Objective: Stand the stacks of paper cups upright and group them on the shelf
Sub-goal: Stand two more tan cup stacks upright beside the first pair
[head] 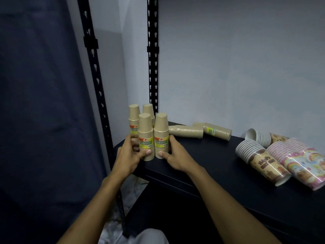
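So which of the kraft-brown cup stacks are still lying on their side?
The two brown stacks lying behind the right hand, toward the wall; the four stacks between both hands stand upright.

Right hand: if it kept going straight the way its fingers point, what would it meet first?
The right hand is already wrapped on the front right kraft stack. Pushing on, it would probably press that into the front left kraft stack; depth is unclear.
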Motion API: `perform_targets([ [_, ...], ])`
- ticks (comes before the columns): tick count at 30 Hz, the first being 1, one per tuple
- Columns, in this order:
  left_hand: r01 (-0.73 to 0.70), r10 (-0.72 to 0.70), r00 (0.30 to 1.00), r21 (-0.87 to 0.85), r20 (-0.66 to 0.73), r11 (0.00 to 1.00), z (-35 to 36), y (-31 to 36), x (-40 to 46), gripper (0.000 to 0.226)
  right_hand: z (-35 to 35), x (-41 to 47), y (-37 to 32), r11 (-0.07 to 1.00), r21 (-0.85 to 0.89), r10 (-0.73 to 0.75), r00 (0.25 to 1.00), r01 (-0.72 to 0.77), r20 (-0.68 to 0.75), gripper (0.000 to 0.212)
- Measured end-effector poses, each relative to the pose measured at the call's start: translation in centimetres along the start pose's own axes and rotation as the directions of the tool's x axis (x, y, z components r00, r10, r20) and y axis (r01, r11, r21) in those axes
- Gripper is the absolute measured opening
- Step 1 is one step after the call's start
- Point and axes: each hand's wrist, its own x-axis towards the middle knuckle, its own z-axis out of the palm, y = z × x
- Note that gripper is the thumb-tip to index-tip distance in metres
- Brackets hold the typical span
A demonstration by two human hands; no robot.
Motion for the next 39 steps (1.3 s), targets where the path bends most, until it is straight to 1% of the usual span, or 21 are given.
perform_targets([
  [2,-0.001,0.001,1.0,0.049,-0.003,0.999,-0.7,-0.5,0.6,0.054,0.7,1.5,0.1,1.0,-0.002,0.007,1.0,-0.007,0.021,0.062],
  [5,-0.016,0.016,1.0,0.099,-0.003,0.995,-1.2,-1.2,1.2,0.053,1.3,3.4,0.6,1.0,0.01,0.021,0.998,-0.021,0.057,0.07],
  [7,-0.017,0.019,1.0,0.127,-0.014,0.992,-1.3,-1.7,1.5,0.052,1.7,4.0,0.6,1.0,0.004,0.02,0.998,-0.021,0.06,0.07],
  [11,-0.003,0.011,0.998,0.137,-0.061,0.991,-1.0,-3.0,1.3,0.049,2.5,3.9,0.6,1.0,0.001,-0.004,1.0,0.004,-0.014,0.057],
  [14,-0.013,0.036,0.99,0.165,-0.136,0.986,-0.1,-3.8,0.7,0.05,2.6,4.0,1.1,1.0,0.026,-0.015,0.998,0.016,-0.067,0.06],
  [17,-0.028,0.073,0.98,0.233,-0.187,0.972,0.7,-4.3,0.2,0.054,2.8,4.4,1.6,0.999,0.03,-0.015,0.997,0.017,-0.076,0.054],
  [19,-0.043,0.096,0.976,0.259,-0.195,0.965,0.9,-4.4,0.1,0.054,3.0,4.5,1.6,1.0,0.006,-0.012,0.997,0.013,-0.08,0.052],
  [24,-0.02,0.09,0.975,0.32,-0.203,0.947,1.0,-4.1,-0.1,0.055,3.3,4.7,1.9,0.999,-0.035,-0.01,0.997,0.007,-0.078,0.06],
  [27,-0.004,0.074,0.979,0.343,-0.19,0.939,1.0,-3.8,-0.3,0.053,3.4,4.7,2.0,0.996,-0.085,-0.012,0.997,0.005,-0.081,0.055],
  [31,0.033,0.038,0.981,0.358,-0.19,0.933,1.2,-3.4,-0.5,0.05,3.4,4.5,1.8,0.987,-0.152,-0.063,0.994,0.049,-0.088,0.05],
  [35,0.051,0.013,0.981,0.327,-0.192,0.944,1.2,-3.0,-0.8,0.051,3.1,4.2,1.5,0.99,-0.136,-0.06,0.994,0.048,-0.086,0.05],
  [39,0.063,0.013,0.974,0.327,-0.228,0.943,1.5,-3.0,-1.1,0.05,3.0,4.1,1.3,0.989,-0.142,-0.05,0.997,0.04,-0.063,0.049],
])
